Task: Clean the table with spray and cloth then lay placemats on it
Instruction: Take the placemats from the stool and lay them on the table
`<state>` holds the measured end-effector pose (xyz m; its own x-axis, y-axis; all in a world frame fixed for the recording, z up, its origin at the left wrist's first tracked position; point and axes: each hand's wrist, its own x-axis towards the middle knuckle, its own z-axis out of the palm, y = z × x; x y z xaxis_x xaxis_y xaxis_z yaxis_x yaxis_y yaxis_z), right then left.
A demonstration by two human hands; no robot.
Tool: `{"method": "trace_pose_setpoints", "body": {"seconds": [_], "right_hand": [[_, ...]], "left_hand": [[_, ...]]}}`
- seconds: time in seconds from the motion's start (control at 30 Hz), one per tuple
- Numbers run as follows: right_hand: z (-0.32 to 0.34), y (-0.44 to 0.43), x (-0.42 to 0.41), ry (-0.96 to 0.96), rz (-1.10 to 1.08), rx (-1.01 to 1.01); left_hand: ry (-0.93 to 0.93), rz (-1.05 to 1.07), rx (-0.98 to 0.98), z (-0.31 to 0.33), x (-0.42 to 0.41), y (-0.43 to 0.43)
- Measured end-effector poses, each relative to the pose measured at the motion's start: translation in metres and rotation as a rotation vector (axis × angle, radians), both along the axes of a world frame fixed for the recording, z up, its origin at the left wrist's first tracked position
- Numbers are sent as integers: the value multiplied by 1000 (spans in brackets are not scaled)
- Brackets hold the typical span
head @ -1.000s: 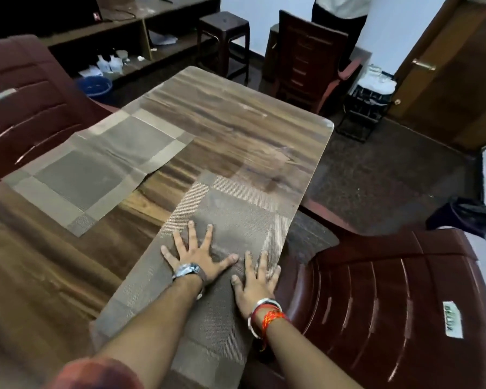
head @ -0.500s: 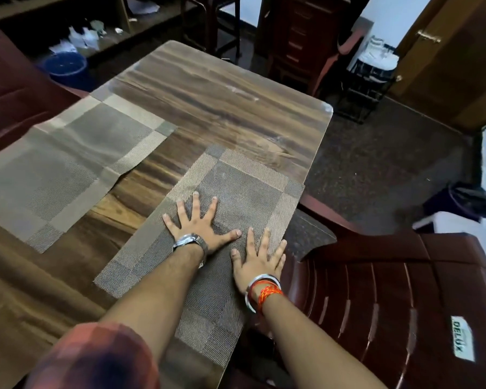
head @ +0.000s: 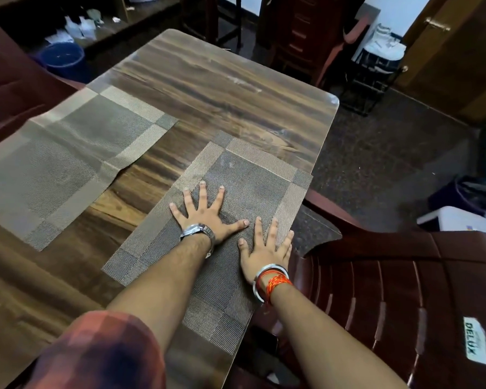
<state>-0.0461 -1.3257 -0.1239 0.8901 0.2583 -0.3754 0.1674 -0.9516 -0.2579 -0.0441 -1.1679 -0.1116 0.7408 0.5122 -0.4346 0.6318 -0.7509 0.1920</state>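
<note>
A woven grey and beige placemat [head: 253, 175] lies flat along the right edge of the wooden table [head: 216, 88]. My left hand [head: 208, 211] presses on its middle with fingers spread straight. My right hand [head: 267, 248] lies flat beside it, near the mat's right border. A second placemat [head: 65, 153] of the same weave covers the table's left side, with a small ripple at its near edge. No spray bottle or cloth shows in the head view.
A dark red plastic chair [head: 404, 299] stands tight against the table's right side. Another chair [head: 9, 88] is at the left. Beyond the table stand a wooden chair [head: 306, 32], a blue bucket [head: 62, 57] and a black rack [head: 373, 77].
My head has tilted down and closer. The mat under my hands has slid forward and squared up with the table's right edge. Both hands stay flat on it.
</note>
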Motion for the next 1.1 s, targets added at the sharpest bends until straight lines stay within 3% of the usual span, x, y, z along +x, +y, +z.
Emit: {"method": "trace_pose_setpoints", "body": {"seconds": [1.1], "right_hand": [[0, -1, 0, -48, 40, -21]], "left_hand": [[17, 135, -28, 9, -12, -6]]}}
